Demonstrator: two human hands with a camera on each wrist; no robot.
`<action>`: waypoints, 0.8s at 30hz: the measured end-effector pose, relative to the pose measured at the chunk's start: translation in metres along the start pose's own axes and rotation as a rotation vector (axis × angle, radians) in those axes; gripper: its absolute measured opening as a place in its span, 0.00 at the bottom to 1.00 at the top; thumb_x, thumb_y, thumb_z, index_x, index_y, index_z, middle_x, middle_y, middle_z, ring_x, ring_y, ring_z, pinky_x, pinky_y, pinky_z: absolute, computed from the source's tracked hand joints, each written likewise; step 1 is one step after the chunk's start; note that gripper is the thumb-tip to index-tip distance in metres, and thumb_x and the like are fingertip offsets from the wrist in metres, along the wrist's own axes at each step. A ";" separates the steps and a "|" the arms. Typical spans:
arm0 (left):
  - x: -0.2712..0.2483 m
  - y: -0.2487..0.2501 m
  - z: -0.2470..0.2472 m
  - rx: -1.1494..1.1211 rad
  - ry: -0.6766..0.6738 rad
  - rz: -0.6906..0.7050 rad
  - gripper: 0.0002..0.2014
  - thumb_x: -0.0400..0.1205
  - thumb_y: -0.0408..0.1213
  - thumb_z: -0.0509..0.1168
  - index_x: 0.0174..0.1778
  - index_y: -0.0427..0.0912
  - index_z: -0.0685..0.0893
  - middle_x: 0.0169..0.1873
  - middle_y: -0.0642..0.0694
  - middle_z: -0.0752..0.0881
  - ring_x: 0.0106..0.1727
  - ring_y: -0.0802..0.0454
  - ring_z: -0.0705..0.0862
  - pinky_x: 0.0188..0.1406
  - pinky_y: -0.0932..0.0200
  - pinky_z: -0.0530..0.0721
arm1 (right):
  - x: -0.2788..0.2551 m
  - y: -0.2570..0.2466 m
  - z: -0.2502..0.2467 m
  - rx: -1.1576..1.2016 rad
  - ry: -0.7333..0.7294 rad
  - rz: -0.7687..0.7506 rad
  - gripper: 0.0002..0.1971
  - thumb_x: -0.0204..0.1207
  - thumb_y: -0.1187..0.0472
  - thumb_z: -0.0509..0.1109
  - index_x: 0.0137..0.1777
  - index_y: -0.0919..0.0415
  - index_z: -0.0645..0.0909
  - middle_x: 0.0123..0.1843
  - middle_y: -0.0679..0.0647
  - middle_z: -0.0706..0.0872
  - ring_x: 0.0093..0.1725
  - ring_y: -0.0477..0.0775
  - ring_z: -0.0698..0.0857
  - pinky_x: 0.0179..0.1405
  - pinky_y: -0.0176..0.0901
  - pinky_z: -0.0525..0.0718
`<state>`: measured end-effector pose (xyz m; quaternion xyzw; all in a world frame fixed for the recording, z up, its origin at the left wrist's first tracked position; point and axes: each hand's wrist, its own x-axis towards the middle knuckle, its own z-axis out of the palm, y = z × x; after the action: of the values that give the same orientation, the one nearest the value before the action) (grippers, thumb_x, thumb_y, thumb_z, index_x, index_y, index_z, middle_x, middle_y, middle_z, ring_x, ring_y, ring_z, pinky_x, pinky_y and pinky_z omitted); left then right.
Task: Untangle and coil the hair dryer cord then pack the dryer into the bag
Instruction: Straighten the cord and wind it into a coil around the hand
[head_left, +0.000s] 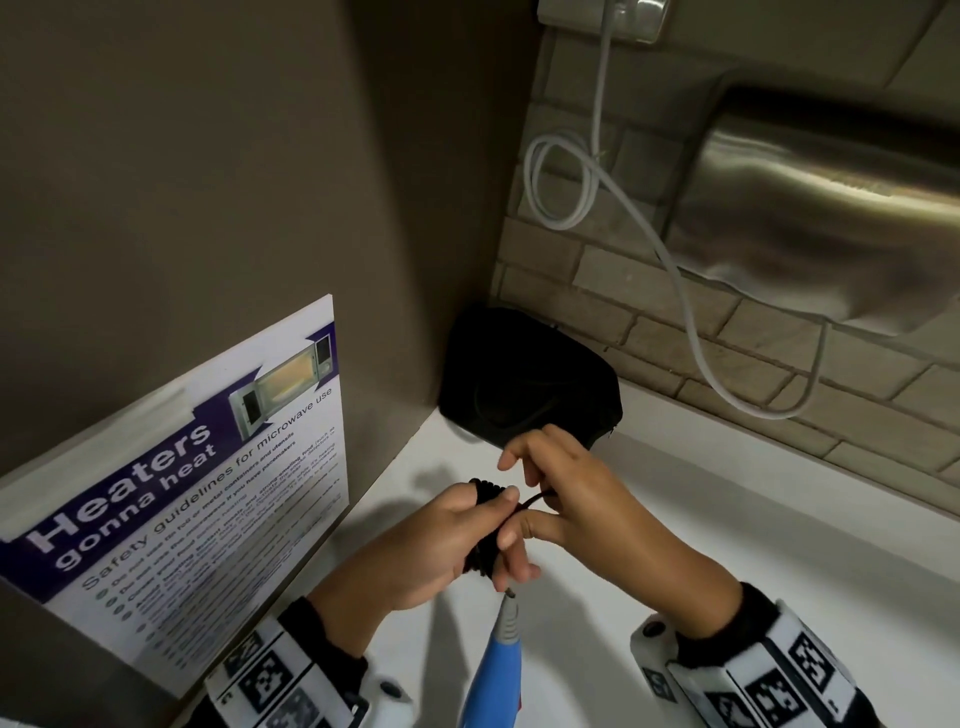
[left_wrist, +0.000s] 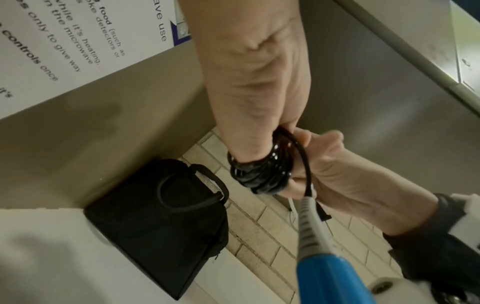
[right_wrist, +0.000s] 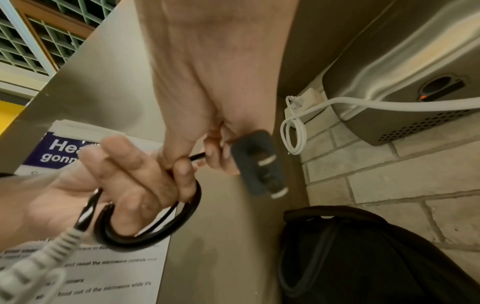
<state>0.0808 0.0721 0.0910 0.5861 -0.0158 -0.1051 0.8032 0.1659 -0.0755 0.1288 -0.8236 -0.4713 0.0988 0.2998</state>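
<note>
The white countertop (head_left: 727, 545) runs into a corner formed by a grey-brown side panel and a pale brick-tiled wall (head_left: 649, 332). On that wall hangs a brushed-steel hand dryer unit (head_left: 831, 218) with a white cable looped beside it; a purple-and-white microwave safety poster (head_left: 197, 493) leans against the panel on the left.

In the corner stands the black soft fabric bag (head_left: 524, 379), upright on its edge, with a strap handle on the face turned toward the person. Whether its zip is open cannot be told from here.

The blue-handled hair dryer (head_left: 493, 675) hangs low between the wrists, its grey ribbed strain relief pointing up toward the hands, so its long axis runs from the person's body up and forward toward the bag.

The black glossy cord (left_wrist: 259, 170) is wound in several tight loops around the fingers of the left hand (head_left: 431, 551), which curl through the coil and hold it. The right hand (head_left: 566, 499) pinches the short free end, with the dark grey plug (right_wrist: 259, 162) dangling just past its fingertips.

Judging by the little slack left, coiling is nearly finished (only the plug end needs tucking). The bag lies straight ahead of both hands, slightly nearer the right, which would be freer to open it.
</note>
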 end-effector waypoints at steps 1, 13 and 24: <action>0.001 0.000 0.001 -0.012 0.029 -0.010 0.22 0.89 0.38 0.49 0.28 0.39 0.72 0.19 0.46 0.80 0.20 0.53 0.74 0.54 0.43 0.86 | 0.002 0.000 -0.001 -0.003 -0.012 -0.004 0.23 0.68 0.47 0.78 0.59 0.39 0.71 0.47 0.37 0.69 0.46 0.38 0.74 0.42 0.27 0.75; 0.000 0.007 0.000 -0.279 -0.165 -0.169 0.17 0.83 0.48 0.57 0.32 0.43 0.78 0.09 0.56 0.63 0.09 0.63 0.59 0.29 0.64 0.78 | 0.006 0.000 -0.012 0.552 -0.365 0.131 0.28 0.72 0.41 0.70 0.72 0.47 0.74 0.48 0.34 0.86 0.31 0.42 0.73 0.30 0.28 0.73; 0.002 -0.005 -0.007 -0.346 -0.264 -0.163 0.20 0.74 0.60 0.66 0.30 0.45 0.76 0.11 0.59 0.67 0.11 0.64 0.65 0.33 0.65 0.80 | -0.002 -0.002 -0.004 0.592 -0.354 0.250 0.26 0.71 0.45 0.71 0.50 0.70 0.74 0.42 0.58 0.76 0.26 0.43 0.66 0.25 0.35 0.65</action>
<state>0.0833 0.0766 0.0842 0.4203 -0.0550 -0.2467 0.8715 0.1652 -0.0786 0.1331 -0.7226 -0.3624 0.4079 0.4245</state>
